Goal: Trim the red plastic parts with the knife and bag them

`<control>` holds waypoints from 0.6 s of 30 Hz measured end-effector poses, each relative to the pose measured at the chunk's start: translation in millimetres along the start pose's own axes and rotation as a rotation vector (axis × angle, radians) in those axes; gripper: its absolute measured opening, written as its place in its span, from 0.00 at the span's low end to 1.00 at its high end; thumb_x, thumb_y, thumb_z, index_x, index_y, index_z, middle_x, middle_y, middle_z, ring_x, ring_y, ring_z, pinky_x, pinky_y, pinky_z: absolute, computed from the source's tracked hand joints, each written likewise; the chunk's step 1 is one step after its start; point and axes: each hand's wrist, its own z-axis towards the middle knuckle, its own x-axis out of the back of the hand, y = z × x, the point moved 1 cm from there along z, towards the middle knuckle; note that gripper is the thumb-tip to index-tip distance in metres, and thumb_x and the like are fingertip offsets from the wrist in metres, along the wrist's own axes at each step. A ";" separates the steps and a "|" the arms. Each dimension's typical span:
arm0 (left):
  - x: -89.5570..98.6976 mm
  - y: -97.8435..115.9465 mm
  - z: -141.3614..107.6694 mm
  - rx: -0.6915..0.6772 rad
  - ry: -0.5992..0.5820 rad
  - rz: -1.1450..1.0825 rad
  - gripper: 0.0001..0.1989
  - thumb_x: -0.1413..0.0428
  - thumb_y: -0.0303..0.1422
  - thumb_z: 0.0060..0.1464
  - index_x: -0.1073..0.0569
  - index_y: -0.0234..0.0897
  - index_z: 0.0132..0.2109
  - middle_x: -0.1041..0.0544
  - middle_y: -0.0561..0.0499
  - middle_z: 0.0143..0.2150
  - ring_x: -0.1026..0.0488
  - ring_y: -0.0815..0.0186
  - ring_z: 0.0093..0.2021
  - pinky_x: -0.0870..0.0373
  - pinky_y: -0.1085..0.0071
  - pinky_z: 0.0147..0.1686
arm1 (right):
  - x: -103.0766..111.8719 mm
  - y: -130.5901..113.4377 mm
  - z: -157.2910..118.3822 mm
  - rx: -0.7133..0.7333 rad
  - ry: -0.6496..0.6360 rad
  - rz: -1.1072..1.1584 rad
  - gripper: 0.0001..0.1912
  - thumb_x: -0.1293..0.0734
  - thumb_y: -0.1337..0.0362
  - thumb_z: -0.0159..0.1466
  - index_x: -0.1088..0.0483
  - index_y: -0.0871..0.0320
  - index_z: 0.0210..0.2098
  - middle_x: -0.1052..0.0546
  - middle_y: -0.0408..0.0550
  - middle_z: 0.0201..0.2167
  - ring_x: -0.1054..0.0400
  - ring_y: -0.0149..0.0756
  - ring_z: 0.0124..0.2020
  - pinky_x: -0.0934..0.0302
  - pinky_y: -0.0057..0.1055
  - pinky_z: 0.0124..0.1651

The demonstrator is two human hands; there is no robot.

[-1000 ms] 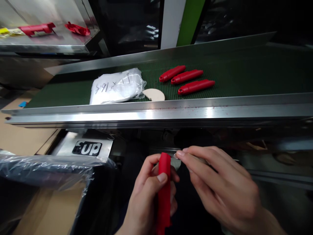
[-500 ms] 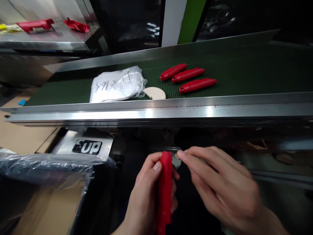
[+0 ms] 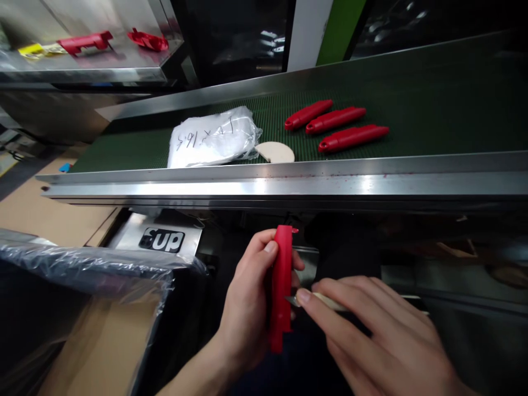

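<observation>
Red part [image 3: 281, 286] below the belt [image 3: 437, 126], clamped in the left hand [image 3: 247, 294], while the right hand [image 3: 383, 330] pinches a knife [image 3: 328, 301], tip right at the part's edge! A thin red sliver [image 3: 295, 230] pokes out at the top end, so this one looks unfinished. Three pieces [image 3: 336, 120] lie on the belt; whether they're done, I can't tell.

The metal rail [image 3: 315, 185] bars my way forward; over it, I have room on the green belt [image 3: 445, 118] right of three red pieces [image 3: 336, 120]. Past a gap beside my left hand [image 3: 252, 286], the plastic-lined box [image 3: 103, 263] stands in my way.
</observation>
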 end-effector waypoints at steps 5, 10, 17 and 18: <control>-0.6 5.1 4.8 -0.055 -0.025 -0.057 0.10 0.53 0.39 0.64 0.34 0.40 0.47 0.31 0.52 0.34 0.38 0.74 0.24 0.39 0.78 0.22 | -0.8 -7.1 -2.4 0.004 -0.011 0.000 0.17 0.37 0.77 0.60 0.24 0.59 0.46 0.22 0.51 0.39 0.28 0.38 0.37 0.34 0.35 0.38; -2.6 10.6 10.6 -0.033 -0.018 -0.125 0.08 0.53 0.39 0.64 0.36 0.42 0.47 0.32 0.53 0.35 0.40 0.75 0.23 0.42 0.79 0.20 | -1.4 -10.7 -3.1 -0.029 0.030 0.073 0.16 0.37 0.77 0.61 0.25 0.60 0.44 0.22 0.51 0.36 0.28 0.37 0.36 0.33 0.34 0.36; -3.4 11.8 7.0 -0.029 -0.036 -0.114 0.09 0.51 0.40 0.63 0.36 0.42 0.48 0.30 0.52 0.37 0.38 0.74 0.25 0.39 0.79 0.20 | 9.8 7.3 -6.2 -0.136 0.127 0.121 0.22 0.37 0.81 0.60 0.28 0.59 0.51 0.25 0.50 0.46 0.30 0.36 0.46 0.32 0.31 0.45; -2.7 10.0 4.9 -0.024 -0.061 -0.100 0.09 0.49 0.39 0.62 0.35 0.42 0.48 0.30 0.52 0.38 0.37 0.74 0.25 0.39 0.79 0.20 | 10.8 11.5 -4.6 -0.136 0.145 0.105 0.22 0.36 0.81 0.60 0.28 0.59 0.52 0.26 0.51 0.46 0.30 0.36 0.46 0.33 0.32 0.45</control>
